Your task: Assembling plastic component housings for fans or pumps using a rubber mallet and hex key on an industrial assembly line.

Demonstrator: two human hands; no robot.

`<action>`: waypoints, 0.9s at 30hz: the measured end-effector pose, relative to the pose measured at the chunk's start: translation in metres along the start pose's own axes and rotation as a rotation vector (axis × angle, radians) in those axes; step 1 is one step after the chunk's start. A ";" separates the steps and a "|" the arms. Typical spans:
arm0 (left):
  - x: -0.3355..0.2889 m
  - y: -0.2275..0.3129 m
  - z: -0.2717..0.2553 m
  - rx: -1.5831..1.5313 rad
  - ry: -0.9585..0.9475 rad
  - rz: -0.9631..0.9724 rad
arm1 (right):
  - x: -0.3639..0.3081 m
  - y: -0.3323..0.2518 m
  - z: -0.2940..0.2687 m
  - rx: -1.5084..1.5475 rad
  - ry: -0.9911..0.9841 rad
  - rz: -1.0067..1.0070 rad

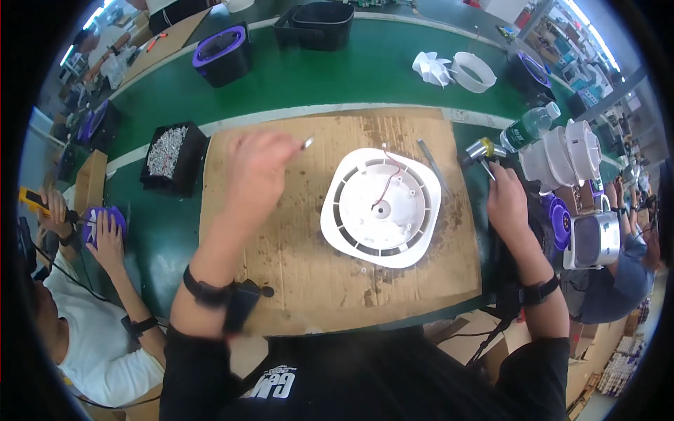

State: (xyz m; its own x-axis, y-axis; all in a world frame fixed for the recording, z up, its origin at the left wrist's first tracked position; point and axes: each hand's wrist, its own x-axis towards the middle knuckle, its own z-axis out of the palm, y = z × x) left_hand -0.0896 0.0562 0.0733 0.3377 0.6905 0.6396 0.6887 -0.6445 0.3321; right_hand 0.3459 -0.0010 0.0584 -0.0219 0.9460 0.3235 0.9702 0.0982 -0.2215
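My left hand (261, 158), smeared by motion, is raised over the left part of the cardboard sheet (295, 295). Its closed fingers pinch a small shiny metal piece (307, 142), too small to identify. To the right of it, a white round-cornered plastic fan housing (351, 242) lies on the cardboard, with a ring of slots, a central hole and a thin red wire. My right hand (507, 200), past the cardboard's right edge, is closed around a small hammer (484, 149). The hammer's thin metal shaft and its head with dark and yellow ends show above the fingers.
A black bin (193, 158) of small metal parts stands left; a slim metal tool (434, 165) lies near the housing. At right are a water bottle (530, 128) and stacked white housings (554, 158). A white fan wheel (432, 69) lies at the back. A co-worker's hand (109, 242) works at left.
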 end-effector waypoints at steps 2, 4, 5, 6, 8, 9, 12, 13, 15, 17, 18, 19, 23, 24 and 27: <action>-0.022 -0.005 0.010 0.126 -0.144 -0.055 | -0.004 -0.049 -0.019 0.053 0.046 -0.188; -0.040 -0.002 0.015 0.028 -0.326 -0.260 | -0.015 -0.089 -0.043 0.190 -0.120 -0.491; -0.043 0.004 0.018 0.024 -0.323 -0.256 | -0.019 -0.107 -0.049 0.222 -0.205 -0.655; -0.045 0.008 0.024 0.071 -0.268 -0.240 | -0.021 -0.124 -0.051 0.164 -0.270 -0.737; -0.043 0.022 0.026 0.098 -0.217 -0.214 | -0.023 -0.135 -0.045 0.106 -0.168 -0.804; -0.040 0.031 0.022 0.020 -0.267 -0.215 | -0.019 -0.133 -0.039 0.067 -0.110 -0.839; -0.039 0.050 0.011 -0.119 -0.408 -0.223 | -0.004 -0.123 -0.031 0.383 -0.090 -0.618; -0.040 0.056 0.010 -0.186 -0.498 -0.219 | 0.000 -0.121 -0.032 0.379 -0.100 -0.617; -0.041 0.065 0.015 -0.226 -0.512 -0.239 | 0.011 -0.118 -0.039 0.696 -0.261 -0.031; -0.046 0.066 0.021 -0.156 -0.473 -0.218 | 0.029 -0.115 -0.033 1.120 -0.252 0.282; -0.046 0.067 0.020 -0.193 -0.454 -0.238 | 0.038 -0.116 -0.038 1.187 -0.257 0.448; -0.047 0.066 0.018 -0.199 -0.437 -0.232 | 0.047 -0.114 -0.039 1.175 -0.249 0.435; -0.053 0.051 0.012 -0.252 -0.261 -0.285 | 0.100 -0.078 -0.004 1.485 -0.282 0.657; -0.053 0.047 0.012 -0.261 -0.197 -0.319 | 0.119 -0.067 0.010 1.650 -0.289 0.681; -0.056 0.033 0.015 -0.184 -0.074 -0.369 | 0.185 -0.067 0.059 1.823 -0.248 0.739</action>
State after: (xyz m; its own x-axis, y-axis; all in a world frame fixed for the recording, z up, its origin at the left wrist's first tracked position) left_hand -0.0758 0.0013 0.0384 0.1394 0.9036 0.4050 0.6484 -0.3924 0.6524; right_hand 0.2625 0.1853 0.0789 0.0144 0.9427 -0.3333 -0.5435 -0.2724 -0.7940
